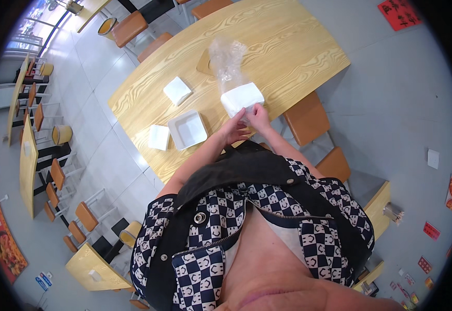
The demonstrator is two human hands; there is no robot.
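Note:
A white pack of paper napkins [242,97] is in front of me at the near edge of the table. Crumpled clear plastic wrap [228,58] trails from its far side. My left hand [233,129] grips the pack's near edge with the thumb on it, the other fingers curled beneath. Beside it, my right hand [258,118] pinches the near right corner. To the left sits a shallow white plastic box [188,129], open at the top. One small napkin stack [177,91] lies beyond the box, and another napkin stack [158,138] touches its left side.
The wood-grain table [288,46] stretches away from me. A flat tan piece [204,63] lies partly under the plastic. Brown stools [307,118] stand at the table's right side. More tables and stools line the left, with yellow bins [62,135] among them.

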